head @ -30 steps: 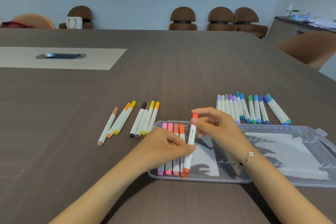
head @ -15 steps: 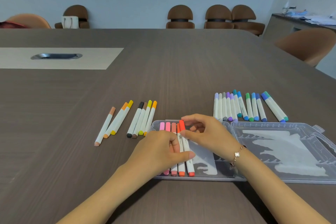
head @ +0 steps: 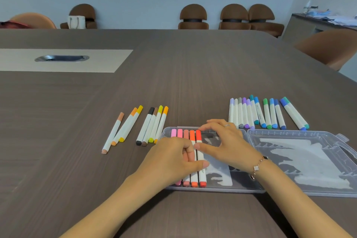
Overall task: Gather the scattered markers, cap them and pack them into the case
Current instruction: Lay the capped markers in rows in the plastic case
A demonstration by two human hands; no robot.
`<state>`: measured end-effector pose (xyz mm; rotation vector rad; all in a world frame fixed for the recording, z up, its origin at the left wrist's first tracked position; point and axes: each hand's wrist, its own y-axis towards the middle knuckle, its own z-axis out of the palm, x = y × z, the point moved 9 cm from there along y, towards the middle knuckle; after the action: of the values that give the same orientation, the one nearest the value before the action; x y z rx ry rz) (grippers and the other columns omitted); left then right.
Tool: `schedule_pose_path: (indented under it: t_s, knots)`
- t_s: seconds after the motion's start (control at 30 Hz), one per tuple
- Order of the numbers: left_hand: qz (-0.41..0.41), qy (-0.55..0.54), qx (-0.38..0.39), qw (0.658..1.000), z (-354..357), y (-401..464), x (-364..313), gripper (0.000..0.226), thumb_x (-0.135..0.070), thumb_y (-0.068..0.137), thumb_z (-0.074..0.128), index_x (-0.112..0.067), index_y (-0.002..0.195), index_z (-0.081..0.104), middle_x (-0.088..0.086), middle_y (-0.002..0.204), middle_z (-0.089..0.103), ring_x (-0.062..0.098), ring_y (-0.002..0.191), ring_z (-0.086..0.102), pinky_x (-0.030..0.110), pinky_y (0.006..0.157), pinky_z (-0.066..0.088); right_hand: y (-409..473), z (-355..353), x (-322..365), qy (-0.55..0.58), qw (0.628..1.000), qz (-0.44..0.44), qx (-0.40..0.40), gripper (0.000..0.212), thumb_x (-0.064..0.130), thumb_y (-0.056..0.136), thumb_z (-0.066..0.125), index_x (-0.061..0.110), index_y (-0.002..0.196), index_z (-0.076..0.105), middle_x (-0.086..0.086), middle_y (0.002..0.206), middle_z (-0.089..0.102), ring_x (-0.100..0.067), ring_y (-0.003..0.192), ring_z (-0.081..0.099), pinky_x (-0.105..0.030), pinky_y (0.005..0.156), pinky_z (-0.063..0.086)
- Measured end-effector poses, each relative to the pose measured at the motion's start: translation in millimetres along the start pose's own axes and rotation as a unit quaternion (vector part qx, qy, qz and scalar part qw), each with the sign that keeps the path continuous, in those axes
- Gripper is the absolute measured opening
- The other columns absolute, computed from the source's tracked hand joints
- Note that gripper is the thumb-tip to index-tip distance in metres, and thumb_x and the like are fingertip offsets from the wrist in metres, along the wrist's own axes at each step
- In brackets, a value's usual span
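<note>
case: five markers, left end | lid: open

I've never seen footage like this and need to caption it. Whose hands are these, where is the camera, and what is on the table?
No machine here: a person wears one wide-angle camera on the head, looking down at their own bare hands. The left hand and right hand both press on the red marker, the last of five pink-to-red markers lying side by side in the left half of a clear plastic case that lies open on the brown table. Neither hand lifts anything. Left of the case lie seven loose yellow, orange, brown and black markers; behind it lies a row of purple, blue and green markers. All appear capped.
</note>
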<state>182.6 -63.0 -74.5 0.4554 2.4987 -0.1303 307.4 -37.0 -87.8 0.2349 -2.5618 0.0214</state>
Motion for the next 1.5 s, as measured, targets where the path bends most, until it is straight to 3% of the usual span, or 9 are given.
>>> schedule_pose_path:
  t_s: [0.3, 0.4, 0.5, 0.63, 0.83, 1.03, 1.23, 1.33, 1.5]
  knots:
    - [-0.004, -0.021, -0.001, 1.0, -3, 4, 2, 0.029, -0.046, 0.078, 0.069, -0.026, 0.064, 0.055, -0.009, 0.063, 0.057, 0.004, 0.061, 0.054, 0.014, 0.059, 0.045, -2, -2, -1, -0.027, 1.0, 0.014, 0.002, 0.046, 0.063, 0.077, 0.055, 0.046, 0.118, 0.045, 0.017, 0.133, 0.041, -0.009, 0.127, 0.029, -0.034, 0.104, 0.024]
    - [-0.037, 0.002, -0.207, 0.978, -69, 9, 36, 0.026, -0.039, 0.083, 0.067, -0.017, 0.071, 0.059, -0.005, 0.069, 0.058, 0.008, 0.067, 0.054, 0.005, 0.061, 0.037, -4, -6, 3, -0.049, 0.999, 0.007, -0.009, 0.05, 0.063, 0.077, 0.055, 0.043, 0.122, 0.048, 0.016, 0.136, 0.037, -0.008, 0.131, 0.023, -0.034, 0.106, 0.021]
    - [-0.087, 0.07, -0.337, 0.935, -117, 8, 89, 0.016, -0.031, 0.084, 0.068, -0.017, 0.079, 0.061, -0.002, 0.076, 0.055, 0.015, 0.074, 0.051, 0.023, 0.061, 0.039, -7, -9, 6, -0.023, 0.999, 0.0, -0.022, 0.051, 0.059, 0.077, 0.059, 0.04, 0.123, 0.049, 0.016, 0.139, 0.035, -0.007, 0.133, 0.02, -0.034, 0.109, 0.019]
    - [-0.18, 0.129, -0.249, 0.943, -101, 21, 134, 0.021, -0.031, 0.084, 0.067, -0.015, 0.098, 0.066, 0.006, 0.098, 0.057, 0.023, 0.087, 0.055, 0.033, 0.069, 0.05, -10, -13, 10, -0.006, 0.999, -0.02, -0.042, 0.039, 0.053, 0.081, 0.059, 0.045, 0.117, 0.049, 0.017, 0.138, 0.034, -0.004, 0.133, 0.02, -0.034, 0.109, 0.02]
    - [-0.189, 0.135, -0.218, 0.948, -92, 22, 130, 0.015, -0.028, 0.087, 0.064, -0.019, 0.095, 0.055, 0.003, 0.095, 0.055, 0.017, 0.079, 0.056, 0.027, 0.064, 0.046, -10, -17, 8, 0.006, 0.998, -0.021, -0.052, 0.029, 0.046, 0.084, 0.059, 0.05, 0.107, 0.042, 0.016, 0.141, 0.034, -0.006, 0.133, 0.021, -0.035, 0.11, 0.024]
    - [-0.117, 0.095, -0.278, 0.949, -99, 20, 103, 0.009, -0.029, 0.088, 0.062, -0.019, 0.088, 0.061, -0.002, 0.091, 0.052, 0.012, 0.077, 0.052, 0.02, 0.063, 0.04, -10, -20, 5, 0.0, 0.998, -0.01, -0.064, 0.03, 0.041, 0.086, 0.058, 0.042, 0.115, 0.049, 0.015, 0.142, 0.034, -0.007, 0.134, 0.022, -0.036, 0.111, 0.023]
    - [-0.095, 0.113, -0.192, 0.97, -70, 30, 83, 0.01, -0.034, 0.086, 0.06, -0.025, 0.089, 0.061, -0.01, 0.07, 0.049, 0.012, 0.082, 0.056, 0.036, 0.098, 0.043, -9, -24, 2, 0.004, 0.998, 0.002, -0.067, 0.033, 0.039, 0.088, 0.058, 0.038, 0.12, 0.05, 0.014, 0.142, 0.034, -0.008, 0.134, 0.023, -0.033, 0.11, 0.024]
    - [-0.141, 0.139, -0.187, 0.962, -78, 25, 89, 0.014, -0.039, 0.086, 0.061, -0.025, 0.085, 0.062, -0.005, 0.083, 0.058, 0.016, 0.092, 0.058, 0.036, 0.088, 0.051, -9, -25, 0, 0.004, 0.998, 0.004, -0.069, 0.033, 0.039, 0.088, 0.057, 0.038, 0.12, 0.05, 0.015, 0.143, 0.034, -0.008, 0.134, 0.023, -0.033, 0.11, 0.025]
    - [-0.185, 0.248, -0.131, 0.942, -74, 21, 85, 0.028, -0.045, 0.089, 0.056, -0.021, 0.085, 0.069, -0.003, 0.079, 0.063, 0.011, 0.072, 0.06, 0.027, 0.067, 0.055, -8, -25, 0, 0.002, 0.998, 0.002, -0.067, 0.033, 0.038, 0.089, 0.056, 0.038, 0.121, 0.05, 0.015, 0.143, 0.034, -0.008, 0.134, 0.023, -0.032, 0.11, 0.025]
